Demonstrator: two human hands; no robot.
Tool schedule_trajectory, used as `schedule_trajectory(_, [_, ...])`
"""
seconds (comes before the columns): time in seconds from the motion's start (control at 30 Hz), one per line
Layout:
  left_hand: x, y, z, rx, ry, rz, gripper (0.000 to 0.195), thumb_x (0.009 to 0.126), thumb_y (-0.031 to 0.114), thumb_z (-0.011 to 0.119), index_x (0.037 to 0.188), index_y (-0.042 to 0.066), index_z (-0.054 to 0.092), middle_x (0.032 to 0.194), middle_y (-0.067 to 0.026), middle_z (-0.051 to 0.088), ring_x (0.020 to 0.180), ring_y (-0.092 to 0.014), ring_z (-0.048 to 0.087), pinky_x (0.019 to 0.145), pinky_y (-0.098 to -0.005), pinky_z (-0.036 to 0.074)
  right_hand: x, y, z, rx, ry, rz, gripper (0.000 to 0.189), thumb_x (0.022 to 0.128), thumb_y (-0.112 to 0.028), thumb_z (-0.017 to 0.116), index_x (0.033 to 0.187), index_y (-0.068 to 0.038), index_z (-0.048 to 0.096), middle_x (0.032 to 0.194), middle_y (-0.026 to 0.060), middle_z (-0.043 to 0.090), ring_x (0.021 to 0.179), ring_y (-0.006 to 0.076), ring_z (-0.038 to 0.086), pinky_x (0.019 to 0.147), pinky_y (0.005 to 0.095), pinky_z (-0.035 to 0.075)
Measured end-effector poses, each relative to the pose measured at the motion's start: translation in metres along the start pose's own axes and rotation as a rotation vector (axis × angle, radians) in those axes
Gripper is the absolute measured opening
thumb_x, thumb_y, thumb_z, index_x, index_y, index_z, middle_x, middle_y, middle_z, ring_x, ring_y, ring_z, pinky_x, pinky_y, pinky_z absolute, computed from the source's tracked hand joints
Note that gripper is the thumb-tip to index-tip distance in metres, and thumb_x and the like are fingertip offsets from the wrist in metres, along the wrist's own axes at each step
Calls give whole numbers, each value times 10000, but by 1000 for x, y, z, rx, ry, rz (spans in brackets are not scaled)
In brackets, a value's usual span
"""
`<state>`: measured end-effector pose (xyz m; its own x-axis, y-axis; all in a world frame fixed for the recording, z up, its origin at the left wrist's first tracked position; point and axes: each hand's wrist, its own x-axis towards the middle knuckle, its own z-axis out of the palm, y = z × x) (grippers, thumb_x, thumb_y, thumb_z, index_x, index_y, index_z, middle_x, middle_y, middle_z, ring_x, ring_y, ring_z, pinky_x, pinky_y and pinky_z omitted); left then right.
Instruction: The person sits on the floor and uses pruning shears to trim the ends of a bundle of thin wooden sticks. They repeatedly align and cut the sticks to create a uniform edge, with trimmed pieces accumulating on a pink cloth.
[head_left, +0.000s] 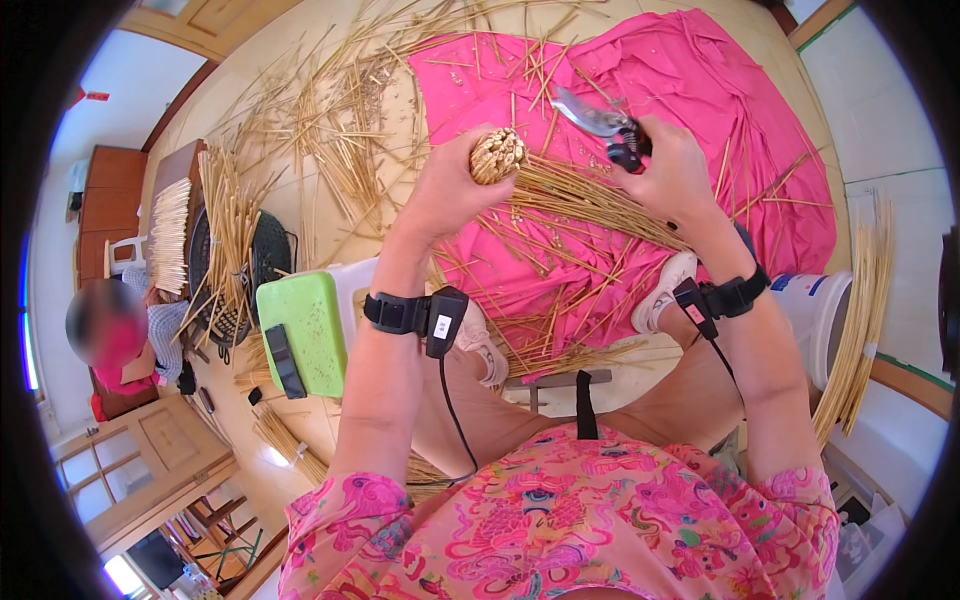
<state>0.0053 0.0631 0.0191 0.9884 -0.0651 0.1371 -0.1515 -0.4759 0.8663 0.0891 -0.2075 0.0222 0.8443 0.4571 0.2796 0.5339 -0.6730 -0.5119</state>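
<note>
My left hand (454, 180) is wrapped around a bundle of straw-coloured stalks (498, 156), whose cut ends face up towards me. The bundle's lower length is mostly hidden behind the hand. To its right, my right hand (673, 169) grips pruning shears (596, 120) with a black and red handle. Their metal blades point up and left, apart from the bundle; how far the blades are spread is unclear. Long loose stalks (592, 196) lie below, between my hands and under my right wrist, over a bright pink cloth (705, 82).
Stalk scraps (330, 142) litter the tiled floor. At left are a green-topped stool (304, 322) with a phone (285, 360), a dark basket (270, 244) bearing stalks, and a seated person (161, 330). A white bucket (814, 315) and tied stalks (862, 300) stand at right.
</note>
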Motion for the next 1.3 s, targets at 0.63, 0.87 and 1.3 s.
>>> schedule_trajectory(0.63, [10,16,22,189,354,347,469,717,228,867,1069,64,603,985,-106,647,961,-326,622,852,-416,493,-2,-23,-6,5,218,-99,510,641,-219,810,1062,4,628,940,158,670,923,352,647,851,429,493])
schedule_trajectory(0.87, [10,9,28,87,345,206,479,693,150,838,1061,66,544,1030,-95,685,931,-321,655,823,-407,521,-4,-28,-2,93,152,-111,546,636,-188,819,1101,-5,598,1006,150,652,985,340,615,894,440,467])
schedule_trajectory(1.3, [4,15,30,239,330,159,491,712,92,825,1122,60,557,907,-177,687,877,-385,683,735,-449,539,-5,-44,-1,-118,155,-168,592,627,-234,861,1090,-16,563,1001,159,628,999,353,593,898,451,455])
